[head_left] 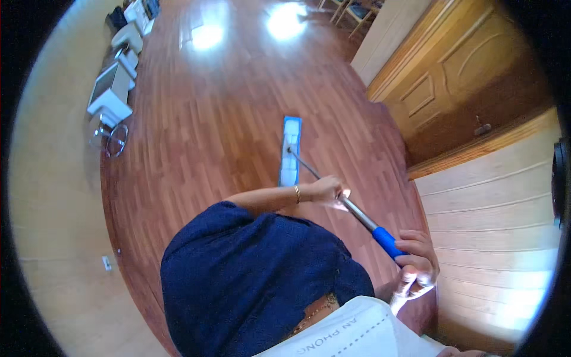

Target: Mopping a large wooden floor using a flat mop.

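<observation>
A long-handled flat mop [359, 213] slants across the view from the lower right toward the middle of the floor. Its long, narrow head [291, 132], white on top with a blue edge, lies flat on the brown wood floor [232, 134]. My left hand [329, 190], with a bracelet at the wrist, is closed round the metal pole partway up. The blue grip [386, 240] at the pole's upper end is in my right hand [418, 262], whose fingers curl round it. My fingers hide the very end of the grip.
Along the left wall stand a round-based chrome stool [117, 140], a white cabinet [111, 94] and other pale furniture. A wooden door [458, 89] and a panelled wall [488, 214] line the right side. Chairs [357, 13] show at the far right.
</observation>
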